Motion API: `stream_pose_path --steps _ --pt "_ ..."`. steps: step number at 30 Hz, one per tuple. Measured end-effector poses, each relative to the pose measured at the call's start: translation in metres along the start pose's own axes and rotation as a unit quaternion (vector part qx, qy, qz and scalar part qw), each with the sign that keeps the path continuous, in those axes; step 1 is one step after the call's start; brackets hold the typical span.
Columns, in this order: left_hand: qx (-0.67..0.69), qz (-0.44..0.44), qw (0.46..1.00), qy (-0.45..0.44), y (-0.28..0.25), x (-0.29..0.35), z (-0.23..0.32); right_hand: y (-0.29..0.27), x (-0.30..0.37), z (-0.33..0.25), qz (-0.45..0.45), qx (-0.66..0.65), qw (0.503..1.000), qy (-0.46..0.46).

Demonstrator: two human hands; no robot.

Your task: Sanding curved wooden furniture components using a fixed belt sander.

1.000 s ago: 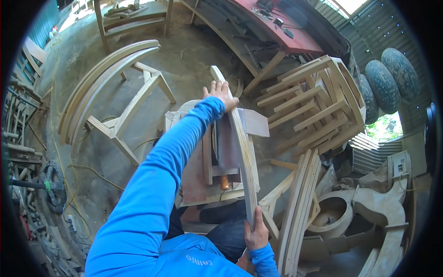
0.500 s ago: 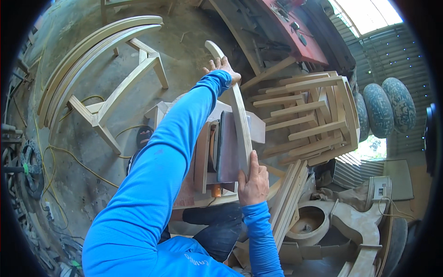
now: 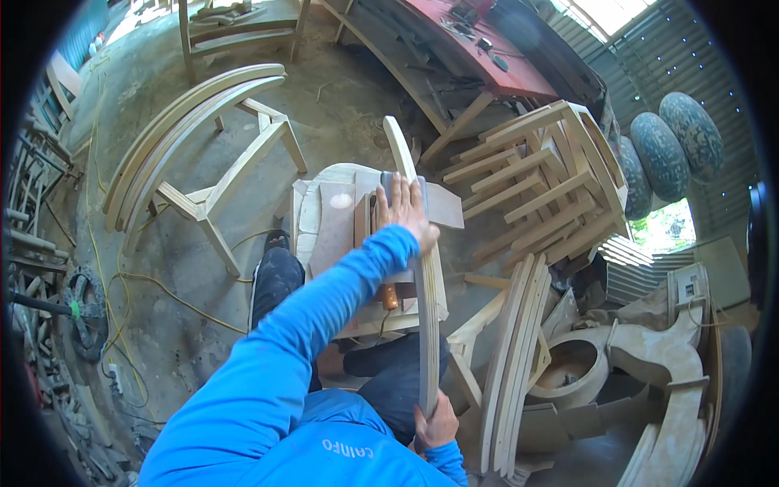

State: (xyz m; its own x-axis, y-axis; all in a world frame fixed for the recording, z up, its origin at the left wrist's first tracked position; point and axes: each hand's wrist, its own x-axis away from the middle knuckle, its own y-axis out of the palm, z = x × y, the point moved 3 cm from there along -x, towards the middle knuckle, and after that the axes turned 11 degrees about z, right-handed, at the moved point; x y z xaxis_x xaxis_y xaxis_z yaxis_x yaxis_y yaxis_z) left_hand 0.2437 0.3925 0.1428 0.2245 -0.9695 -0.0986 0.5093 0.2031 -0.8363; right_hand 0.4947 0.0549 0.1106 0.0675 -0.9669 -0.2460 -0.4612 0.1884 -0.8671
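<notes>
A long, gently curved wooden strip (image 3: 428, 325) runs from my lap up across the middle. Its near end is in my right hand (image 3: 440, 422), the fingers closed round the edge and partly hidden behind the wood. My left hand (image 3: 404, 215) lies over the strip farther up, its fingers stretched out and reaching past the wood. Just left of the strip is a machine that looks like a belt sander, with an orange-brown handle (image 3: 390, 297). It sits on a wooden bench (image 3: 312, 215); my left hand and the strip cover much of it.
Curved wooden frames (image 3: 203, 203) stand at the left, with a yellow cord (image 3: 162, 290) on the floor. Stacked wooden frames (image 3: 544, 174) are at the right, more curved strips (image 3: 515, 357) below them. A red tabletop (image 3: 462, 36) is at the far side.
The strip has slid toward me. My left hand has come back from near its far end to the sander, and my right hand has moved down toward my lap with the near end.
</notes>
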Motion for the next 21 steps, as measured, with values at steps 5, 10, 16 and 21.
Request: stream_pose_path --steps 5,10,16,21 --pt "-0.012 0.006 1.0 0.012 0.008 0.071 0.015 -0.013 0.074 0.011 0.008 -0.024 0.999 0.028" --pt "-0.022 0.023 0.999 -0.001 0.011 0.032 0.001 0.001 0.04 -0.002 0.091 -0.048 0.995 -0.015" --pt "-0.015 0.028 0.999 -0.027 0.022 -0.048 -0.03 0.042 -0.034 0.001 0.107 -0.011 0.994 -0.022" --pt "0.02 0.067 0.997 -0.024 0.032 -0.115 -0.053 0.077 -0.098 -0.001 0.114 -0.011 0.993 -0.039"
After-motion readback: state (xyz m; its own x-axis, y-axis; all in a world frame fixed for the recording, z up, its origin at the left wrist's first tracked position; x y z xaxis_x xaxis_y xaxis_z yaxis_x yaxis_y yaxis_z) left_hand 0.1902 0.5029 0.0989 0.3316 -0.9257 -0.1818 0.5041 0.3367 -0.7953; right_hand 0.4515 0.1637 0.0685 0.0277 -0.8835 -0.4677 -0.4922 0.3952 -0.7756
